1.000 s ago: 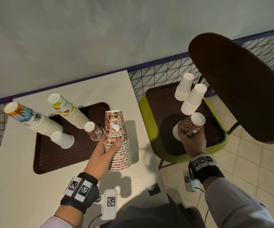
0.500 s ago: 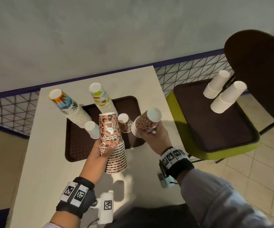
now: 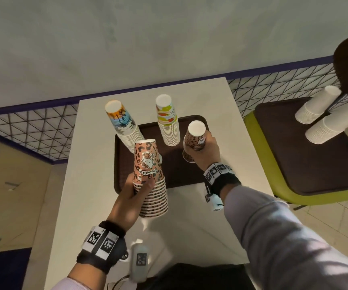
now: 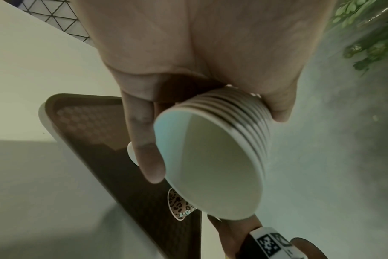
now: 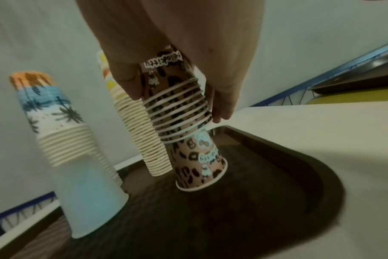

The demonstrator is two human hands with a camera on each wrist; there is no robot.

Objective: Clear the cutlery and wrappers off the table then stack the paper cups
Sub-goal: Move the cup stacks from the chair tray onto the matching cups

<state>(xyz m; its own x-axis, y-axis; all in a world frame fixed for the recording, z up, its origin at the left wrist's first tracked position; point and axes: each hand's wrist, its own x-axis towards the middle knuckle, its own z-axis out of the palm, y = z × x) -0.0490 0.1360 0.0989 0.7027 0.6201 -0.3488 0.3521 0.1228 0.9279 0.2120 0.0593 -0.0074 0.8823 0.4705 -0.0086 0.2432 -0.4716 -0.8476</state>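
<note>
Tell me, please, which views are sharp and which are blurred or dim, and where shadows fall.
Head view: sharp and bright, with wide-angle bending at the edges; the left hand and its leopard cup stack cast a shadow on the table. Left wrist view: dim, the held cups smeared. Right wrist view: dim, soft; the palm-print stack is blurred.

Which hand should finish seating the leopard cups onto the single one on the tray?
Right hand: it already grips the small leopard stack, partly over the single leopard cup.
</note>
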